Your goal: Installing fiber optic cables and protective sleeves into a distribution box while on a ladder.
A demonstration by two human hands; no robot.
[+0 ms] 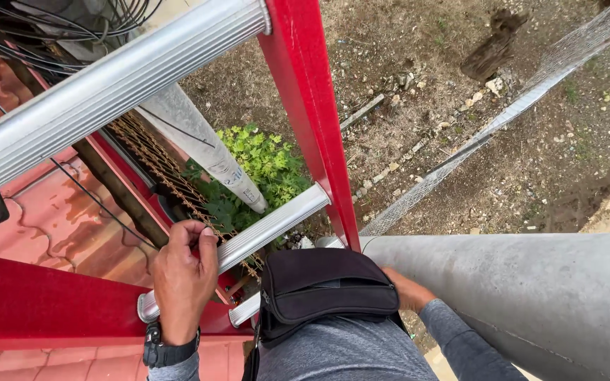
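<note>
Bare dirt ground (531,162) below carries scattered stones (383,173) and a green weed (262,166).

Person in grey, seen from above

The person is wearing a grey long-sleeved top, its sleeves reaching to the wrists of the left hand (181,279) and the right hand (407,289). A black wristwatch (167,351) with a chunky strap is sitting on the left wrist, and a black zipped pouch (326,286) is hanging at the chest.
</note>
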